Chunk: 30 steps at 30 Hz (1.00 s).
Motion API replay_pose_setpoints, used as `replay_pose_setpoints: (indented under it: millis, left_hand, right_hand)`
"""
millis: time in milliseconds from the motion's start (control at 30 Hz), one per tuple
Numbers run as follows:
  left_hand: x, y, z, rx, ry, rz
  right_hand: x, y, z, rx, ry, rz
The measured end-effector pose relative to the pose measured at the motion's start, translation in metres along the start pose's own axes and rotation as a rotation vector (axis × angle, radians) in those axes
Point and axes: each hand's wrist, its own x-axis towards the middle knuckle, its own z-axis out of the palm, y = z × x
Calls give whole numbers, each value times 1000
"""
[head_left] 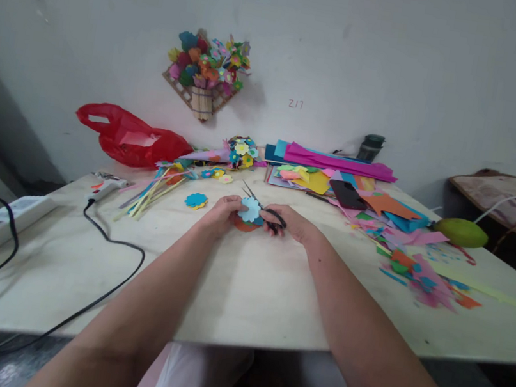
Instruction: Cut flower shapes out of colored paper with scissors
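My left hand [226,212] is closed on the left edge of a light blue scalloped paper flower [250,209]. Black-handled scissors [276,219] are in my right hand [289,220], their blades apart and pointing up and left, partly behind the flower. My right fingertips are close to the flower's right edge; whether they touch it I cannot tell. Just below the flower, an orange paper piece [244,224] shows between my hands, with a bit of darker blue beside it. Left of my hands, a blue scalloped flower [196,200] lies on the table over a yellow one.
Colored paper sheets [335,161], a dark phone [347,194] and scraps [429,280] lie on the table [262,297] at the back and right, near a green fruit [461,232]. At left are a red bag [135,139], paper strips [155,188], a glue gun [106,187] and its cord [110,240].
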Motion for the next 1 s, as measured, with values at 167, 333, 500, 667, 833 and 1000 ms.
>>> replay_pose_setpoints:
  millis: [167, 333, 500, 667, 833, 1000]
  left_hand:
    - [2, -1, -1, -29, -1, -16]
    - [2, -1, 0, -22, 15, -26]
    - [1, 0, 0, -25, 22, -30]
    - [3, -1, -1, -23, 19, -31]
    - [2, 0, 0, -20, 29, -36]
    - [2, 0, -1, -9, 43, -32]
  right_hand:
    - [0, -1, 1, -3, 6, 10]
    - [1, -2, 3, -25, 29, 38]
    - [3, 3, 2, -27, 43, 22]
    - [7, 6, 1, -16, 65, 36]
    - [7, 6, 2, -13, 83, 46]
    - [5, 4, 1, -18, 81, 51]
